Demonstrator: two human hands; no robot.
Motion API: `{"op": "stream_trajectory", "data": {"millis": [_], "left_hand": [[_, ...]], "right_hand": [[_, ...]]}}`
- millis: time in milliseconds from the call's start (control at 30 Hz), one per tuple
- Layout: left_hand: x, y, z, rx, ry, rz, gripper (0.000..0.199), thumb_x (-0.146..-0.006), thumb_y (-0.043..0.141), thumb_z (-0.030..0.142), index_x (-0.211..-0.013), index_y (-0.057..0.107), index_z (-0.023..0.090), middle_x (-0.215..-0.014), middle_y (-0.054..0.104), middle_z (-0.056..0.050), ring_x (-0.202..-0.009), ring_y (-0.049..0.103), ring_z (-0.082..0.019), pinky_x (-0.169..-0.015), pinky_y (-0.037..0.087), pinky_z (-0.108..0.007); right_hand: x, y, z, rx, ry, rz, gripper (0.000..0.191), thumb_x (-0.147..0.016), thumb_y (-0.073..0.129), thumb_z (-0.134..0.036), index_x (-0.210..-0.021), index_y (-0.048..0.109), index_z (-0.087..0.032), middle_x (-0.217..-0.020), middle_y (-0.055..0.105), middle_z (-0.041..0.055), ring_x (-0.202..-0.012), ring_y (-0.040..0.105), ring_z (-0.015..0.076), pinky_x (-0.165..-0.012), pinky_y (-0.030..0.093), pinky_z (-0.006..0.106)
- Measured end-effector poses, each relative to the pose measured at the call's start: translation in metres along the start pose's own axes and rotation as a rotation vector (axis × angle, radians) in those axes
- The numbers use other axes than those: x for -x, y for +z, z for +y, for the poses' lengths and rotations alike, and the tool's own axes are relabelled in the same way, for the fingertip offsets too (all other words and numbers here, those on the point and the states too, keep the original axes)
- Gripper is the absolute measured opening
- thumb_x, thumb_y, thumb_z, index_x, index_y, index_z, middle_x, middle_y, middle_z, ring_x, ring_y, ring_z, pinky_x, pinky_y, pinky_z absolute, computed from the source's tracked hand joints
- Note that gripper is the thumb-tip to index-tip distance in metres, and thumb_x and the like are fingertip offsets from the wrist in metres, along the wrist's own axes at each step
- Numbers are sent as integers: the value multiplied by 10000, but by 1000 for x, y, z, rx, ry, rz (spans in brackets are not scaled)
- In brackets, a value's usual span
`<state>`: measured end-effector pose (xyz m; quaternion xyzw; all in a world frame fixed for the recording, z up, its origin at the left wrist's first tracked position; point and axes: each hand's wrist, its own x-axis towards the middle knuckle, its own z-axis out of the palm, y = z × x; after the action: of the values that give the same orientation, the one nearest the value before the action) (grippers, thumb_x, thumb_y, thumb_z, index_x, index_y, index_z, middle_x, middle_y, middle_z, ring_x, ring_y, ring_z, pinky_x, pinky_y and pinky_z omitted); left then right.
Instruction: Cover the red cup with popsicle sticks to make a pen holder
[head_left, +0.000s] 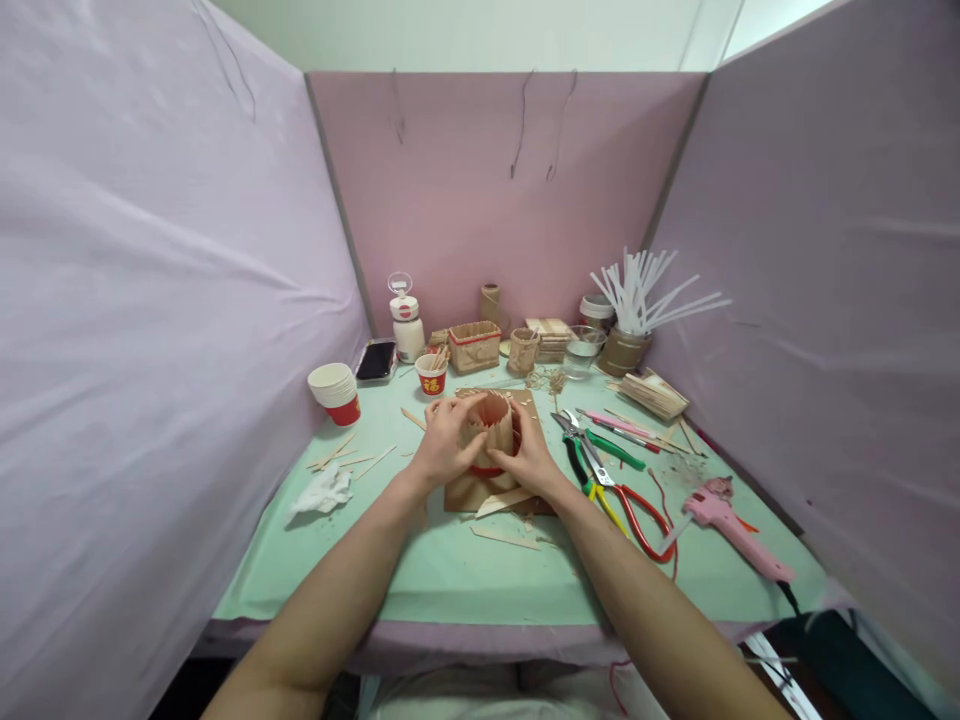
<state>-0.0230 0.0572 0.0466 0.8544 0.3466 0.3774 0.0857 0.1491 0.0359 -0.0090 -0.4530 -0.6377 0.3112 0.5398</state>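
At the centre of the frame, a round wooden cup (496,422) sits between the two hands, over a brown board (459,496). The left hand (450,438) is curved against its left side, thumb at the front and fingers up by the rim; the right hand (531,452) is half closed on its right side, thumb likewise in front. Both touch it, and the cup's inside shows red. Just below them, a wood strip (504,501) lies across the board.

Right of the hands are red-handled scissors (600,472), and farther to the lower right a pink glue gun (731,525). Left of them lie a crumpled tissue (322,492) and, higher, a stack of paper cups (330,383). Above the hands, toward the back of the table (480,590), stand a basket (474,350), a spool (490,302) and a glass bowl (583,354); white sticks (637,295) fan out at upper right.
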Motion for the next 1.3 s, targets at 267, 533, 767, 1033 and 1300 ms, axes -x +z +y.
{"op": "stream_trajectory", "data": {"millis": [267, 533, 767, 1033, 1300], "left_hand": [[1, 4, -2, 77, -33, -80, 389, -791, 557, 188, -1177, 520, 219, -965, 640, -45, -987, 528, -227, -932, 329, -413], [0, 7, -3, 70, -11, -89, 309, -781, 565, 193, -1090, 557, 194, -982, 644, -56, -950, 533, -217, -914, 352, -403], [2, 11, -3, 65, 12, -56, 262, -778, 548, 175, -1038, 569, 194, -988, 664, -46, -959, 564, -204, -998, 305, -426], [2, 13, -3, 68, 52, -42, 285, -764, 552, 161, -1047, 564, 194, -951, 660, -40, -931, 572, -197, -1014, 307, -438], [0, 11, -4, 125, 72, -17, 310, -750, 558, 159, -1058, 564, 194, -1010, 624, -73, -1019, 534, -227, -950, 401, -426]], "right_hand": [[2, 0, 2, 88, -5, -38, 882, -691, 666, -230, -1434, 192, -204, -1465, 339, 140, -1340, 358, 260, -1098, 320, 458], [2, 1, 6, 104, 11, -34, 913, -695, 670, -249, -1447, 155, -187, -1483, 293, 149, -1366, 313, 261, -1106, 314, 449], [3, 4, 7, 113, -12, -20, 895, -706, 658, -240, -1447, 160, -190, -1492, 284, 146, -1383, 279, 257, -1134, 253, 461], [2, 5, 10, 59, -39, -16, 885, -698, 647, -212, -1442, 168, -214, -1499, 264, 128, -1389, 264, 247, -1126, 268, 461], [2, 7, 3, 138, 0, 75, 879, -682, 678, -278, -1420, 207, -191, -1457, 325, 142, -1368, 296, 260, -1130, 249, 463]]}}
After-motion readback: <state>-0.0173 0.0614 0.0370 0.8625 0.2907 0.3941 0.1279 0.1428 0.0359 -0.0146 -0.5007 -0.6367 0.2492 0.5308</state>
